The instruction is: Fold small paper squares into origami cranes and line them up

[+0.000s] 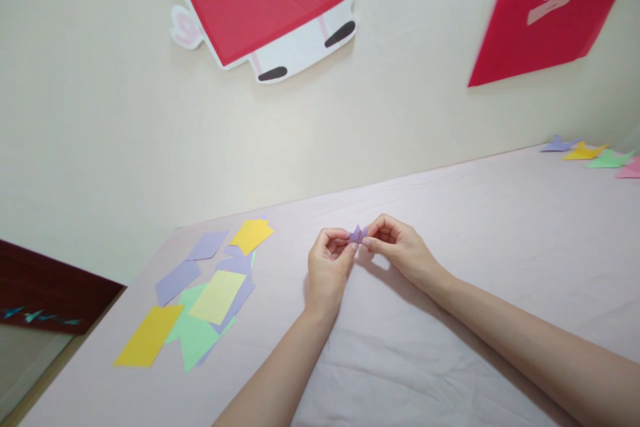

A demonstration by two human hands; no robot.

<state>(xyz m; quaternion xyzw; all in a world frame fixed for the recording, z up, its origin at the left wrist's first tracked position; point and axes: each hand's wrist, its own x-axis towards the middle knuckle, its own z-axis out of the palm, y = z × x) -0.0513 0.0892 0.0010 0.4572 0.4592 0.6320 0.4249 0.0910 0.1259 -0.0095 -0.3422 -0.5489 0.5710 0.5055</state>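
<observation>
A small folded purple paper (357, 235) with pointed tips is held just above the pale cloth-covered surface (425, 360). My left hand (330, 260) pinches its left side between thumb and fingers. From the other side, my right hand (395, 243) grips its right edge, also in a pinch. The fingertips cover part of the paper, so its full shape is hidden.
Loose paper sheets in yellow, purple and green (217, 297) overlap on the left. Several folded paper pieces (610, 159) stand in a row at the far right. Behind the surface rises a pale wall (280, 147) with red decorations (270, 0).
</observation>
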